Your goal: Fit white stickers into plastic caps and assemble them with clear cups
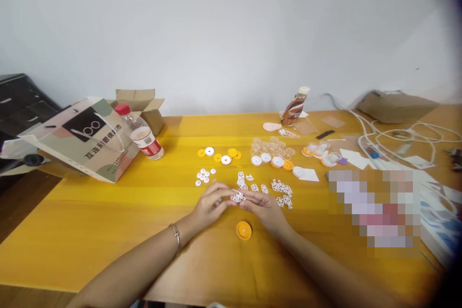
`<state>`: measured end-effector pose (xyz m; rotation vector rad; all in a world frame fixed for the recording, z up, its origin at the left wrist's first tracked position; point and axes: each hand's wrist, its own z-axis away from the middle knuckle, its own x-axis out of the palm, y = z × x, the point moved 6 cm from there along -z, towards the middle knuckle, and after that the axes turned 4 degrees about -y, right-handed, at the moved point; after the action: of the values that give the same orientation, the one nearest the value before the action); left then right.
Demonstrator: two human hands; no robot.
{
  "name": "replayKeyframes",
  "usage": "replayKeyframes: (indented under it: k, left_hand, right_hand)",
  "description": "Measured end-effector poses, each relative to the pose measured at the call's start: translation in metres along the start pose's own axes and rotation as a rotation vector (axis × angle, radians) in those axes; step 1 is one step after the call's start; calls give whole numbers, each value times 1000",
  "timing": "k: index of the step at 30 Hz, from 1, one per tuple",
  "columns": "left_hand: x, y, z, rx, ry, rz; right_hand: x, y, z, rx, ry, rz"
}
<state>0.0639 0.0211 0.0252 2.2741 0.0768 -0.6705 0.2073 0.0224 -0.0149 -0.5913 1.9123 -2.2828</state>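
Between the fingertips of both hands is a small white openwork plastic piece (237, 197). My left hand (214, 203) pinches its left side, and my right hand (262, 206) pinches its right side. Just below them, an orange round cup-shaped part (244, 230) lies on the table. Beyond my fingers are loose white openwork pieces (254, 188), with a further cluster of the same white pieces (281, 186) to the right. Several small white discs (202, 175) sit beyond my left hand. Fine detail of the held piece is partly covered by fingers.
Orange and white round parts (225, 159) and clear cups (269, 145) stand farther back on the yellow table (119, 231). A water bottle (146, 140), paper bag (86, 139) and cardboard box (153, 110) are at left. A brown drink bottle (294, 109) and white cables (368, 127) lie right.
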Motion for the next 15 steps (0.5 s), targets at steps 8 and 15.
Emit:
replayKeyframes:
  k: [8, 15]
  left_hand:
    - [4, -1, -1, -16, -54, -28]
    - [3, 1, -2, -14, -56, -32]
  right_hand:
    - [6, 4, 3, 17, 4, -62]
    - [4, 5, 3, 22, 31, -92]
